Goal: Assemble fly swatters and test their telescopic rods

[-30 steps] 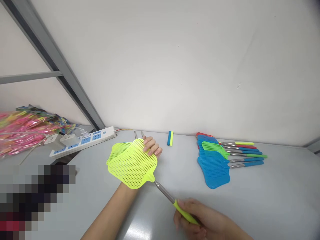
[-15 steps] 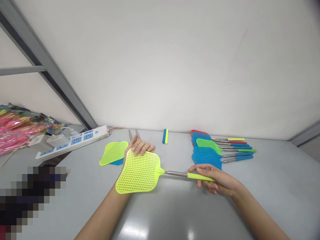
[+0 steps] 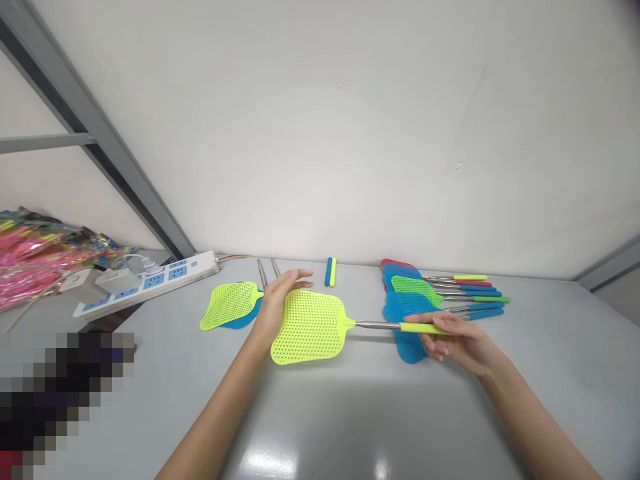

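Pinching the yellow grip (image 3: 423,328) between thumb and bent fingers, the right hand (image 3: 463,340) holds the yellow swatter (image 3: 313,327) at its handle end. The left hand (image 3: 280,300) is by the swatter's far left corner, its fingers loosely extended and slightly curved toward the right; whether they touch the mesh cannot be told. Between the two hands the swatter's long axis runs nearly level across the view, mesh head pointing left, metal shaft (image 3: 377,325) in the middle, grip to the right. It is held over the front part of the grey table (image 3: 350,413), its broad face turned toward the viewer.

Just behind the right hand lies a fanned pile of swatters (image 3: 407,307), in blue, green and red, their heads also to the left and handles to the right. Beside the left wrist, a second yellow head (image 3: 230,305) overlaps a blue head (image 3: 245,321), with two metal shafts (image 3: 263,273) reaching toward the wall (image 3: 325,133). Farther back, a blue sleeve (image 3: 328,272) and a yellow sleeve (image 3: 333,272) lie side by side, pointing at the wall. Out left sits a power strip (image 3: 205,265).
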A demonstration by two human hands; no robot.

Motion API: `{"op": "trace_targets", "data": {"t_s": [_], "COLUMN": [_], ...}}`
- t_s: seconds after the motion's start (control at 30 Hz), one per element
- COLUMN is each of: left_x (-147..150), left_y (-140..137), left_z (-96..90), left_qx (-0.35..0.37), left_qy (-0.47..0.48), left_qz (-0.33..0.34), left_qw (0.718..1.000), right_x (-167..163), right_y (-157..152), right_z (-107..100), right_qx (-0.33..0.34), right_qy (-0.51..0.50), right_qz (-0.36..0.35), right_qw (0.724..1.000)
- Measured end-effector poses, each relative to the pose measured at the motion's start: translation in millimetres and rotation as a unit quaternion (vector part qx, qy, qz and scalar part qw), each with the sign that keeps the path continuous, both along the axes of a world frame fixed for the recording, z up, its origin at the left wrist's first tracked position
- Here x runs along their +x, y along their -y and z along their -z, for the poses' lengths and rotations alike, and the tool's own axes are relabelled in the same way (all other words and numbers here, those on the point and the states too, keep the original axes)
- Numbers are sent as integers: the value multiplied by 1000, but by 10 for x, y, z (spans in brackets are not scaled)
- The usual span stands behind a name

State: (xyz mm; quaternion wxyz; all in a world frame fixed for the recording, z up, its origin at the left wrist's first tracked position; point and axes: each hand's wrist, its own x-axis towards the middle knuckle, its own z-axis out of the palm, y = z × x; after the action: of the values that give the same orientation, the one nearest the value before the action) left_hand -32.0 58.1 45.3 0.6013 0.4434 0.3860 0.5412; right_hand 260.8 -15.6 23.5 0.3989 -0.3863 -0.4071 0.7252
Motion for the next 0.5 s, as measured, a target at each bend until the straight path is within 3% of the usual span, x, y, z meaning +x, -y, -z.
{"op": "trace_targets", "data": {"t_s": [0.07,0.2,0.4,0.5], "left_x": [2,42,168,219], "left_y": [19,131,315,341], "left_z": [13,40,73,136], "left_qx": [114,258,338,366], "left_qy": [-158,-365,-435,-465], "left_qz": [-7,38,159,166], "left_qw": [981,894,819,789], "right_x": [18,-1,-38,-42], "right_y": [-4,1,-3,-5], "right_z": [4,-2,14,14], "right_qx": [4,11,31,39], "right_qy": [14,23,51,73], "right_qz": [2,-9,-24,-47], "right_qw": [1000,1000,998,995]}}
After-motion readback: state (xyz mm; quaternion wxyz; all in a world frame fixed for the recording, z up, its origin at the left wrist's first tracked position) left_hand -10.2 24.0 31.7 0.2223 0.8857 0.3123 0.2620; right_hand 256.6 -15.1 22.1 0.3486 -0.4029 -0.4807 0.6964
